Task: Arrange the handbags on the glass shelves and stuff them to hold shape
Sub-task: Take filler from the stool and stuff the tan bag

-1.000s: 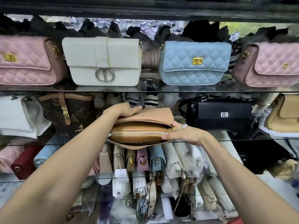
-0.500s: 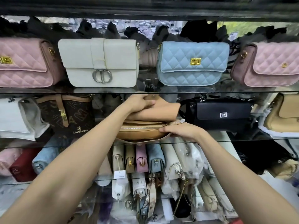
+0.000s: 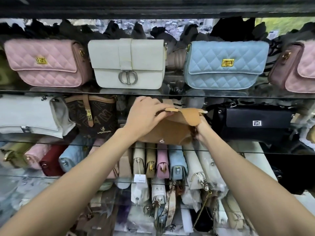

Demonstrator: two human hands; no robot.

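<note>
Tan handbag (image 3: 168, 132): on the middle glass shelf (image 3: 255, 151), centre of the row, between the brown monogram bag (image 3: 95, 114) on its left and the black flap bag (image 3: 255, 122) on its right. Flap lifted and folded at the top; a small metal snap shows low on the front panel.

Left hand (image 3: 144, 114): laid over the bag's upper left, fingers (image 3: 163, 110) curled onto the raised edge of the flap, holding it.

Right hand (image 3: 200, 128): at the bag's right end, largely hidden behind the flap; one fingertip shows above the flap's right corner. Fingers appear wrapped round the flap and the bag's side, though the grip itself cannot be fully seen.

Same shelf, far left: white bag (image 3: 29, 114), partly wrapped.

Upper glass shelf (image 3: 51, 91), left to right: pink quilted bag (image 3: 49, 63) with gold clasp; cream bag (image 3: 129, 63) with silver buckle; pale blue quilted bag (image 3: 226, 65) with gold clasp; second pink quilted bag (image 3: 298, 68), cut off by the frame edge. Dark bags stand behind this row.

Lower shelves: small bags stood on end in a close row, among them beige, pink and blue; a dark red bag (image 3: 51, 161) to the left; a white price tag (image 3: 140, 178) hanging in front.
</note>
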